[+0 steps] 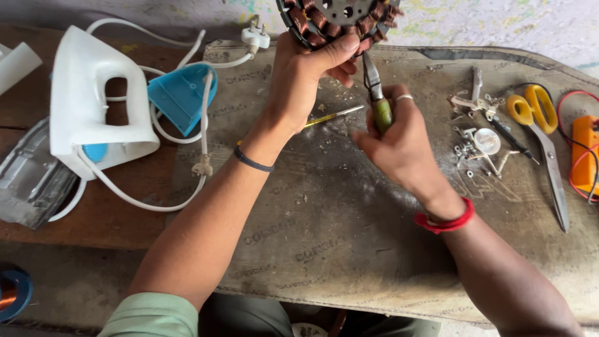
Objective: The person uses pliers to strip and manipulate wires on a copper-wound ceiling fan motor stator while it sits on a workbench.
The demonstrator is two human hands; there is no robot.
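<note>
Currently the left hand (306, 75) is gripping the stator (337, 22) by its lower rim, thumb over the copper windings, holding it up above the far edge of the table (349, 249). Right hand (399, 140) is closed around the green handles of the pliers (376, 93), nose pointing up and meeting the stator rim just beside the left thumb. Can't tell whether the pliers' tips are actually biting anything; that spot is too small to read.

My take on doing this well: keep the stator braced firmly with the left hand, thumb clear of the pliers' nose. Work with small, controlled pulls rather than yanks, since the copper looks easy to nick. Keeping the right wrist low should be giving better leverage.

Nearby: a yellow-handled screwdriver (334, 115) is lying on the table under the hands. Scissors (540, 125) with yellow grips and a scatter of screws (477, 146) are sitting to the right, well apart from the work. A dismantled white iron (93, 100) with its cord (156, 203) is sitting on the left.
</note>
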